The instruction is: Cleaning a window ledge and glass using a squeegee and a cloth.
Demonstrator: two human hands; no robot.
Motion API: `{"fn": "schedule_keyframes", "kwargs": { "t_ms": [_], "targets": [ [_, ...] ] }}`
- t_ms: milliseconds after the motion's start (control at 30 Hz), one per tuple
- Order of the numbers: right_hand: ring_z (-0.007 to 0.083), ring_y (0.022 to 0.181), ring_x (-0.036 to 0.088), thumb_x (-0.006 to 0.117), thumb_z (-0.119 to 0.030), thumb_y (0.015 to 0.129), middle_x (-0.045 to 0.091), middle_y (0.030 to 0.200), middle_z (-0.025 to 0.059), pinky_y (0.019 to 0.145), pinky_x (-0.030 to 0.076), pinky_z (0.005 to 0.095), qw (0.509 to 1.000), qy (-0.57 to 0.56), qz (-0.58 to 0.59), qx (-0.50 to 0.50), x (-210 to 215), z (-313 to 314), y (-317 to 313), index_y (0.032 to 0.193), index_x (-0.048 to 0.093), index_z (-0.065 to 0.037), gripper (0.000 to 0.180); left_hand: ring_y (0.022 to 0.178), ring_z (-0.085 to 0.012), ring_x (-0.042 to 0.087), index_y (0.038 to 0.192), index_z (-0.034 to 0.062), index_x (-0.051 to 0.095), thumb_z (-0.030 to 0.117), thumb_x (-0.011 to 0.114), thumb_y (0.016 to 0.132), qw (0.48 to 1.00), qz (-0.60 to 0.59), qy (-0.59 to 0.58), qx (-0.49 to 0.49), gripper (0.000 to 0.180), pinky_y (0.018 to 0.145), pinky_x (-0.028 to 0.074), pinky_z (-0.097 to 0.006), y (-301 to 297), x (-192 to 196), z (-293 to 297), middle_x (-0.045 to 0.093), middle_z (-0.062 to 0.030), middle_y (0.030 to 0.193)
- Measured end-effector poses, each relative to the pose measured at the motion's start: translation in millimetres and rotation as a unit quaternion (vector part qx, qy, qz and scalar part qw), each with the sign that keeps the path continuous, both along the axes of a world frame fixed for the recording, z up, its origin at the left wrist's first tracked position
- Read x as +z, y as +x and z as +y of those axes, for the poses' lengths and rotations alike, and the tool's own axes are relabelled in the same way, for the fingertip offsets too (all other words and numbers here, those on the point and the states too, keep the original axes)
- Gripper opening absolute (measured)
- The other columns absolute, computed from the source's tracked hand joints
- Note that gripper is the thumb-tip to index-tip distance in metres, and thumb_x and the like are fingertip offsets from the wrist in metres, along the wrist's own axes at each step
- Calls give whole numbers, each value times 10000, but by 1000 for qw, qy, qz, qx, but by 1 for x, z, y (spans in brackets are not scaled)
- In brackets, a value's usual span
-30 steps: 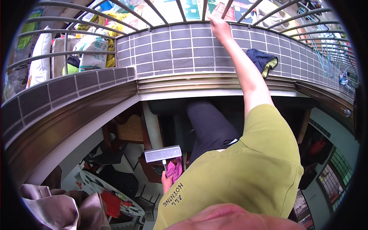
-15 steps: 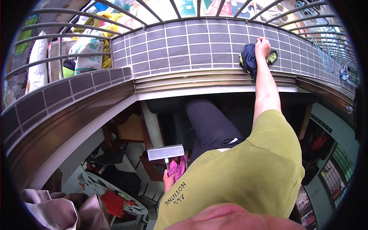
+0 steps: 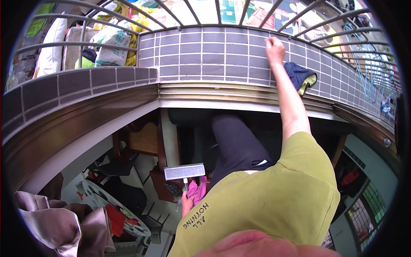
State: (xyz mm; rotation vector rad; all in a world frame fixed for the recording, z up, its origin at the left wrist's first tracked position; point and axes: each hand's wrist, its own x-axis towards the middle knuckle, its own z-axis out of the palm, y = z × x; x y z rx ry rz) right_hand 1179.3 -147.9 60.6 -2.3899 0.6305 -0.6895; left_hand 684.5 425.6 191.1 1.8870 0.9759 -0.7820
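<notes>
My left hand [image 3: 187, 202], low by my side, is wrapped round the handle of a squeegee [image 3: 185, 171] with a wide pale head. A bunched pink cloth [image 3: 198, 190] is at the same hand. My right arm reaches out over the grey tiled ledge [image 3: 195, 49]. There my right hand [image 3: 275, 50] has its fingers curled together near the foot of the metal bars; whether anything small is in them is hidden. Just right of that wrist, a crumpled dark blue cloth [image 3: 297, 73] with a yellow-green edge lies on the tiles, partly behind my forearm.
Metal bars [image 3: 190, 12] run along the ledge's far side, with sacks [image 3: 112, 48] and bags beyond them. A metal window track [image 3: 222, 91] lies along its near edge. Behind me are a wooden chair [image 3: 143, 143], a patterned oval table [image 3: 92, 190] and a shiny curtain [image 3: 51, 227].
My right hand has come off the dark blue cloth and moved left, leaving the cloth on the ledge. My left hand keeps the squeegee in nearly the same place.
</notes>
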Motion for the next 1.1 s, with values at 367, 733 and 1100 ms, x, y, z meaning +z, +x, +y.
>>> {"fn": "schedule_keyframes", "kwargs": {
  "t_ms": [367, 733, 1100],
  "targets": [
    [259, 780, 584, 639, -212, 761, 603, 796, 69, 674, 470, 373, 978, -138, 55, 145, -27, 42, 24, 757, 654, -127, 86, 800, -102, 529, 933, 20, 513, -43, 628, 737, 999, 24, 7, 31, 235, 726, 439, -252, 13, 25, -16, 589, -20, 860],
    [252, 846, 629, 620, -188, 741, 664, 838, 89, 752, 495, 351, 939, 8, 238, 247, 1, 42, 62, 856, 692, -149, 142, 793, -110, 539, 952, 23, 528, -49, 639, 717, 1000, 5, -5, 3, 269, 713, 452, -257, 2, -5, 8, 599, -30, 872],
    [264, 808, 585, 587, -147, 759, 569, 777, 83, 694, 485, 375, 937, -125, 90, 313, -7, 58, 40, 744, 593, -97, 52, 791, -119, 536, 922, 20, 512, -40, 648, 702, 997, 6, 48, -62, 265, 713, 448, -264, -8, -10, 26, 593, -28, 855]
  ]
}}
